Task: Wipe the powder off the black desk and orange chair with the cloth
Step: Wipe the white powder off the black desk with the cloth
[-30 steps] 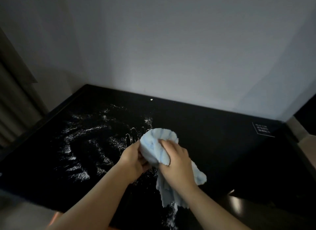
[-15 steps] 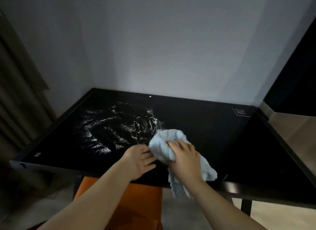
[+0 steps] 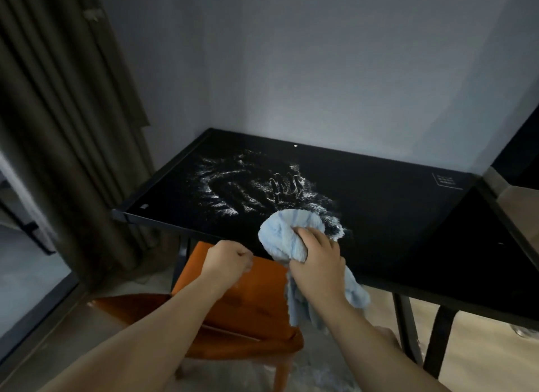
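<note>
At near edge of desk (image 3: 408, 216), R hand (image 3: 318, 263) grips cloth (image 3: 280, 234) beside powder (image 3: 233, 184).

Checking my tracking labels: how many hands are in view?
2. The left hand is curled over the chair, empty; the right hand grips the cloth at the front edge of the desk. None seem hidden.

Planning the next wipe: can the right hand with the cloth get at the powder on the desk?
Probably yes: the right hand grips the cloth at the near edge of the powder, with nothing on the desk between them.
</note>
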Demonstrator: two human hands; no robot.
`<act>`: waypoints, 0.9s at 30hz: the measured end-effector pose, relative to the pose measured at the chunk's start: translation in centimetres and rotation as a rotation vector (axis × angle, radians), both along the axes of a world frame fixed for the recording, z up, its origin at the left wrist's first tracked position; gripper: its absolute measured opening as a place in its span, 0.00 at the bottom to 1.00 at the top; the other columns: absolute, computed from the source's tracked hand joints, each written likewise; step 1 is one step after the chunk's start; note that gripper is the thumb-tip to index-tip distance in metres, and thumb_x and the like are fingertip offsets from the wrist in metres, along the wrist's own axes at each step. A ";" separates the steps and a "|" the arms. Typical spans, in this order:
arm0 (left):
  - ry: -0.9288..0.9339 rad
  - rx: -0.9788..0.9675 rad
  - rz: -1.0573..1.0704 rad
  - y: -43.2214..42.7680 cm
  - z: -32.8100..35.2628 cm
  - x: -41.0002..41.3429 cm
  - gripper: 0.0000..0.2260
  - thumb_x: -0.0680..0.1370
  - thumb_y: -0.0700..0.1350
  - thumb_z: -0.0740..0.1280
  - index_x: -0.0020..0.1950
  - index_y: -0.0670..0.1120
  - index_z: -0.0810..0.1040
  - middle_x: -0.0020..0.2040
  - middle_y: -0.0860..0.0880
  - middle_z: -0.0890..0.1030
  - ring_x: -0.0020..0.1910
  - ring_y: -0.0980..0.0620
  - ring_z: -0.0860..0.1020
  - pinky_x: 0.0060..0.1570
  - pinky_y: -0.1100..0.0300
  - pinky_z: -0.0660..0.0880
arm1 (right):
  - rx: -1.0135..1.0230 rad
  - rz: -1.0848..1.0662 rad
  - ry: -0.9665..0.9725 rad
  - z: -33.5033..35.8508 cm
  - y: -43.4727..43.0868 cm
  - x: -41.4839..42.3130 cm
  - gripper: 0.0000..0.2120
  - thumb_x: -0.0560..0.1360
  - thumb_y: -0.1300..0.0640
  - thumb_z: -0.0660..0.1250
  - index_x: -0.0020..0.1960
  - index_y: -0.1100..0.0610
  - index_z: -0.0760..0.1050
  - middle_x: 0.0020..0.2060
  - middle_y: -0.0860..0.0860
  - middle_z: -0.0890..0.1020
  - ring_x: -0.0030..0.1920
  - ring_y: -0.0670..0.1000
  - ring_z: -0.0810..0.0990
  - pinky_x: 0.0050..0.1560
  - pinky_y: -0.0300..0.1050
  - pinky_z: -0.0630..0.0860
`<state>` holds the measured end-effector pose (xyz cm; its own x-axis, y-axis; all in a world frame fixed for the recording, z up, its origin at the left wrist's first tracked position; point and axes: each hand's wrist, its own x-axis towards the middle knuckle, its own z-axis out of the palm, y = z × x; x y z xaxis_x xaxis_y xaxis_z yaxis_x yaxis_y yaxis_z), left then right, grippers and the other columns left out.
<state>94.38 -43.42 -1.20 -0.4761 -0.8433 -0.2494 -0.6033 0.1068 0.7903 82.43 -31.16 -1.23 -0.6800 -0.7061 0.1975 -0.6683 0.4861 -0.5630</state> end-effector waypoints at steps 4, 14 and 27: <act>-0.034 -0.117 -0.026 -3.9 -0.4 4.3 0.13 0.73 0.41 0.68 0.29 0.52 0.79 0.29 0.56 0.79 0.27 0.61 0.77 0.25 0.70 0.72 | 0.007 0.049 0.012 0.2 -3.4 3.5 0.27 0.72 0.57 0.64 0.69 0.44 0.66 0.68 0.44 0.68 0.67 0.52 0.63 0.62 0.52 0.63; 0.206 0.243 0.203 -18.5 -1.4 15.8 0.18 0.76 0.48 0.66 0.63 0.47 0.67 0.53 0.48 0.74 0.45 0.50 0.77 0.44 0.55 0.75 | -0.212 0.027 -0.276 0.5 -20.2 18.0 0.21 0.71 0.62 0.64 0.62 0.49 0.72 0.57 0.45 0.77 0.59 0.51 0.74 0.58 0.52 0.74; 0.721 0.654 0.093 -35.2 -0.7 21.4 0.14 0.78 0.46 0.64 0.63 0.47 0.72 0.54 0.38 0.81 0.50 0.42 0.82 0.43 0.53 0.81 | -0.242 0.232 -0.790 -2.0 -38.6 25.3 0.19 0.64 0.50 0.70 0.47 0.29 0.73 0.45 0.31 0.81 0.47 0.33 0.79 0.41 0.25 0.73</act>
